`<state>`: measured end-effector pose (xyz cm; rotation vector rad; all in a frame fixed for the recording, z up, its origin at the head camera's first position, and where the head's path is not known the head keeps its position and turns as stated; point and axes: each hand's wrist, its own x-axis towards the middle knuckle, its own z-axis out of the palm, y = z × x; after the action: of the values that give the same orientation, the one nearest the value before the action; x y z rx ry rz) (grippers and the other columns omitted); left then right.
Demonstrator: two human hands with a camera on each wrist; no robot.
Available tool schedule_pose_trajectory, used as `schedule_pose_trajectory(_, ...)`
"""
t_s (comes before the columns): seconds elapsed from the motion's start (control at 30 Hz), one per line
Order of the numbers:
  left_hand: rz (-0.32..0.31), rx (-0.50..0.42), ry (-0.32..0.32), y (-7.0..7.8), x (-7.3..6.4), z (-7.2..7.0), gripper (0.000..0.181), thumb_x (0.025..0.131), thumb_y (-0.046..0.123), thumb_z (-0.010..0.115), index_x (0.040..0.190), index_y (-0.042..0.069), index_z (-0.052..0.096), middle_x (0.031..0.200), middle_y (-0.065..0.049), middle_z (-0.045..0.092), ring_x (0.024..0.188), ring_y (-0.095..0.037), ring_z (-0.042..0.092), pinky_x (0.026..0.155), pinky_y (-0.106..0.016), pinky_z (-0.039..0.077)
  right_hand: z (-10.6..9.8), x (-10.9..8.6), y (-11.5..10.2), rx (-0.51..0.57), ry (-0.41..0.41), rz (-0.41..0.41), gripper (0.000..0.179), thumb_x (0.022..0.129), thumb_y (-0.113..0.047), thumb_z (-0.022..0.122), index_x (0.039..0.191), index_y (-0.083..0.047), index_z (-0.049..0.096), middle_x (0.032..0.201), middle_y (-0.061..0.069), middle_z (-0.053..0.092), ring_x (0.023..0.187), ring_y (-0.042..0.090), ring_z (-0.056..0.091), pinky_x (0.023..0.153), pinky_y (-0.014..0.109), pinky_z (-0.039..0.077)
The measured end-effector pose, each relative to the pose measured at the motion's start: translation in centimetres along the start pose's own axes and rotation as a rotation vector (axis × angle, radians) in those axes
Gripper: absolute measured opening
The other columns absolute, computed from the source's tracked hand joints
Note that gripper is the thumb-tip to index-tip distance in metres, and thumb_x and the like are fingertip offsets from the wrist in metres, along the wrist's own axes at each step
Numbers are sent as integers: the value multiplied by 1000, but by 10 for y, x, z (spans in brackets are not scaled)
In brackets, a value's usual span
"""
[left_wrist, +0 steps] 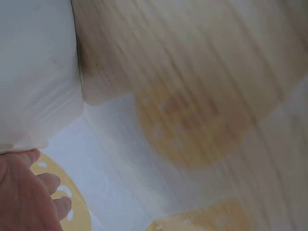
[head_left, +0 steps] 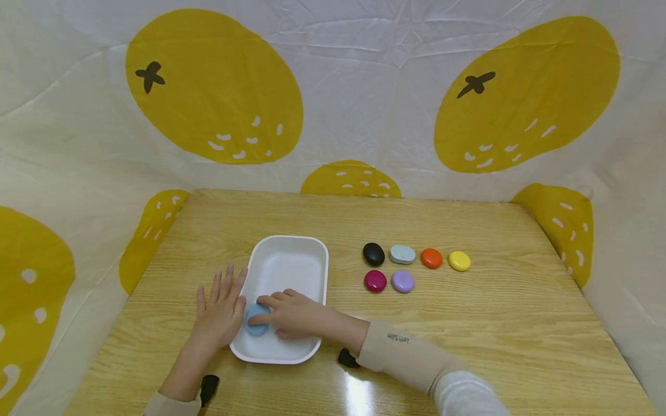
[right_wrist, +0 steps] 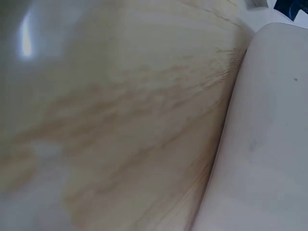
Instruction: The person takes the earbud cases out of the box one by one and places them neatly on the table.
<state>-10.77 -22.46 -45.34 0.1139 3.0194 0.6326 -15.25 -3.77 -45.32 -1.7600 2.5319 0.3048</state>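
A white rectangular tray (head_left: 288, 271) with rounded corners lies on the table between both hands. Inside it, by its left wall, is a light-blue rounded piece (head_left: 256, 329). My right hand (head_left: 299, 315) reaches in from the right; its index finger lies straight across the blue piece and the middle finger touches the far edge. The thumb stays apart from the piece, nearer to me. On the other side, my left hand (head_left: 221, 315) rests against the tray's left edge, fingers straight and spread. The left wrist view has those fingers (left_wrist: 50, 183) beside the white tray wall (left_wrist: 38, 82).
Right of the tray, glossy rounded pieces lie in two rows: black (head_left: 373, 254), pale grey-blue (head_left: 402, 254), orange (head_left: 431, 258) and yellow (head_left: 459, 260) behind, magenta (head_left: 375, 281) and lilac (head_left: 403, 281) in front. A patterned white cloth (head_left: 364, 115) surrounds the wooden table (head_left: 468, 335).
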Motion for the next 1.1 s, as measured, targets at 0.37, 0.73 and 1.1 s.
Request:
schedule_pose_trajectory(0.37,2,16,12,0,0,1,52,99,27,26,148,17,11,153,-16,0,137,-40,-5,102,-63,-10,0,-5,-4,-62,93,19,50,83,-60,48,130,-45,41,126,-3,44,101,12,50,81,26,45)
schedule_pose_trajectory(0.73,12,17,19,0,0,2,53,99,26,27,148,18,10,153,-17,0,137,-41,-4,102,-64,-10,1,-3,-8,-117,138,59,47,84,-61,42,128,-46,44,110,-6,51,89,10,50,75,27,44)
schedule_pose_trajectory(1.1,5,6,17,0,0,3,53,99,27,27,148,18,10,152,-17,1,137,-41,-4,102,-63,-11,4,-4,-8,-125,115,68,45,86,-55,50,129,-43,46,108,-5,54,87,10,52,76,27,44)
